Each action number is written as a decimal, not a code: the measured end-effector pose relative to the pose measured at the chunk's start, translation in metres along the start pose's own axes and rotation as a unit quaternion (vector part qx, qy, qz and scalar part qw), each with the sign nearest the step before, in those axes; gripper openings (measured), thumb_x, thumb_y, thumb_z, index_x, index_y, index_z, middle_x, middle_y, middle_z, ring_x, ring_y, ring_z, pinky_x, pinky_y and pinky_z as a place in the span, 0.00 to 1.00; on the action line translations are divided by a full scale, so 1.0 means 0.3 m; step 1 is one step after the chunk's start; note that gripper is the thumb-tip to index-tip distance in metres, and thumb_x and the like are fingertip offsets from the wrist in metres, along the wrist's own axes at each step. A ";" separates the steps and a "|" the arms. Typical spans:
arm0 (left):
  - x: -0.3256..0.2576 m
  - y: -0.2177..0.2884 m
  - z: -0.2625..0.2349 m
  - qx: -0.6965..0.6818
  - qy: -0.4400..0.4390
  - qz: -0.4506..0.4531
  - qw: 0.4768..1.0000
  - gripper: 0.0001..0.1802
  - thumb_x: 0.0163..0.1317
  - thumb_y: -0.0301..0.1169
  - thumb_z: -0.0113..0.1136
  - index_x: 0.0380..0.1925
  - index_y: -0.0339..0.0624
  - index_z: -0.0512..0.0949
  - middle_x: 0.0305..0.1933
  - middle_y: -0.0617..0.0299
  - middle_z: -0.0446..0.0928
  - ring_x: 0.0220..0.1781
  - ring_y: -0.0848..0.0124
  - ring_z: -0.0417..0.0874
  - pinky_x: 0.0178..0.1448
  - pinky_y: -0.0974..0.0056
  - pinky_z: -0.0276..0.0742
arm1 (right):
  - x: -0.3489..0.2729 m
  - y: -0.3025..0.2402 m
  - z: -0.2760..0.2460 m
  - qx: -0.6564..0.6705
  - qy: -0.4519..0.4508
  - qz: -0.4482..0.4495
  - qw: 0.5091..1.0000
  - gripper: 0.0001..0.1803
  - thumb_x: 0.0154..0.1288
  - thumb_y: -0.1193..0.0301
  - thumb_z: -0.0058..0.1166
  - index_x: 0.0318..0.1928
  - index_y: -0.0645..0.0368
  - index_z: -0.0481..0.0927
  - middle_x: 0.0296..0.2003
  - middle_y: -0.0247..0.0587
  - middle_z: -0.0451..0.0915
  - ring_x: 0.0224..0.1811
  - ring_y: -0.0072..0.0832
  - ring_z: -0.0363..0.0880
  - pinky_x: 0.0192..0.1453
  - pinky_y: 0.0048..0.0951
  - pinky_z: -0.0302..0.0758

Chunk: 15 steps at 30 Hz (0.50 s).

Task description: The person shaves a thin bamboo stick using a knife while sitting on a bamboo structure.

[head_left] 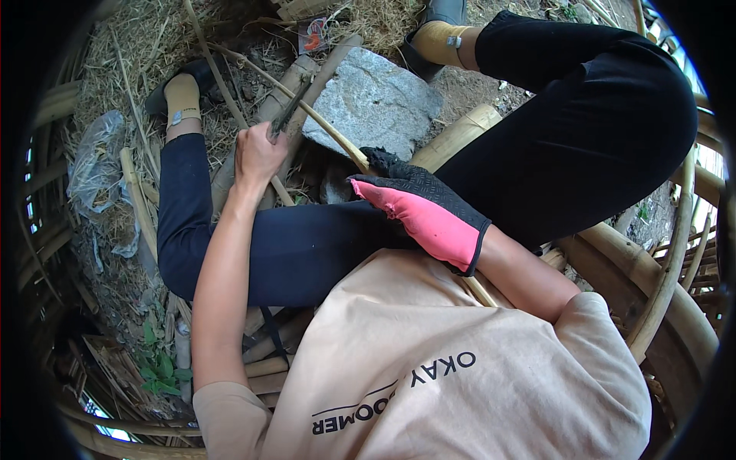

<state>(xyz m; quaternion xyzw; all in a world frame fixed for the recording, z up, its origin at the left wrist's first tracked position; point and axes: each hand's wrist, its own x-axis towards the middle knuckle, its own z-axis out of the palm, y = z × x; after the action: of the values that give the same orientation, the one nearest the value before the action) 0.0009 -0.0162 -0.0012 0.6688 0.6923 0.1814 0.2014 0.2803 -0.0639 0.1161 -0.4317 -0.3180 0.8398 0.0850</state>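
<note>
My bare left hand is closed in a fist around the handle of a dark-bladed knife, whose blade points up and away. A pink and black work glove with frayed fingertips covers my right hand, closed around a thin bamboo stick. The stick runs from the far left, past the blade, through the glove and out toward my shirt. Close to the knife the blade and stick lie near each other; whether they touch I cannot tell. The gloved fingers are partly hidden.
A pale grey stone block lies between my legs, beside several bamboo poles. Dry straw covers the ground at far left, near a crumpled clear plastic bag. Curved bamboo framework surrounds me; green leaves grow at lower left.
</note>
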 end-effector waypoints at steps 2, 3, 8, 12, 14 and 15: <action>-0.008 0.012 0.023 -0.018 0.007 -0.013 1.000 0.12 0.55 0.31 0.57 0.21 0.32 0.75 0.19 0.41 0.75 0.26 0.44 0.81 0.31 0.50 0.74 | 0.016 0.001 0.011 0.038 0.060 0.043 0.997 0.22 0.75 0.54 0.47 0.59 0.55 0.79 0.43 0.24 0.76 0.39 0.12 0.65 0.50 0.16 0.62; -0.014 0.022 0.039 -0.036 0.014 -0.025 0.999 0.12 0.55 0.31 0.58 0.21 0.31 0.75 0.19 0.41 0.75 0.26 0.44 0.81 0.31 0.50 0.74 | 0.012 0.003 0.010 0.039 0.059 0.044 0.997 0.22 0.75 0.54 0.47 0.59 0.55 0.79 0.43 0.24 0.76 0.39 0.12 0.65 0.50 0.16 0.62; -0.047 0.129 0.003 -0.103 0.001 0.076 0.992 0.17 0.60 0.28 0.58 0.15 0.34 0.67 0.12 0.50 0.62 0.14 0.55 0.67 0.23 0.58 0.62 | 0.002 0.008 0.020 0.126 0.066 -0.021 0.990 0.18 0.76 0.57 0.47 0.50 0.55 0.81 0.38 0.22 0.72 0.39 0.10 0.65 0.47 0.19 0.63; -0.079 0.179 -0.003 -0.102 -0.071 0.090 0.988 0.14 0.57 0.27 0.58 0.16 0.33 0.70 0.15 0.44 0.69 0.22 0.44 0.75 0.26 0.54 0.67 | -0.004 -0.003 -0.005 0.067 0.032 -0.001 0.997 0.22 0.77 0.58 0.45 0.61 0.58 0.76 0.49 0.24 0.76 0.51 0.11 0.69 0.60 0.19 0.64; -0.077 0.183 -0.008 -0.100 -0.074 0.081 0.989 0.13 0.56 0.26 0.58 0.16 0.33 0.69 0.16 0.44 0.69 0.22 0.44 0.76 0.26 0.54 0.68 | -0.004 0.007 -0.004 0.101 0.014 -0.031 0.994 0.24 0.77 0.59 0.44 0.66 0.59 0.71 0.56 0.26 0.75 0.58 0.12 0.69 0.66 0.19 0.61; -0.077 0.184 -0.011 -0.098 -0.076 0.073 0.990 0.12 0.55 0.26 0.59 0.17 0.33 0.69 0.16 0.44 0.69 0.22 0.44 0.76 0.26 0.54 0.68 | -0.008 0.002 -0.002 0.100 0.013 -0.031 0.994 0.24 0.77 0.59 0.44 0.66 0.59 0.71 0.56 0.26 0.75 0.58 0.12 0.69 0.66 0.19 0.61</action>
<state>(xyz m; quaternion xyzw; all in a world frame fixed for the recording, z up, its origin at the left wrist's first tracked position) 0.0468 -0.0371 0.0312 0.7062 0.6035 0.2108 0.3043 0.2825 -0.0651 0.1172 -0.4222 -0.2445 0.8585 0.1577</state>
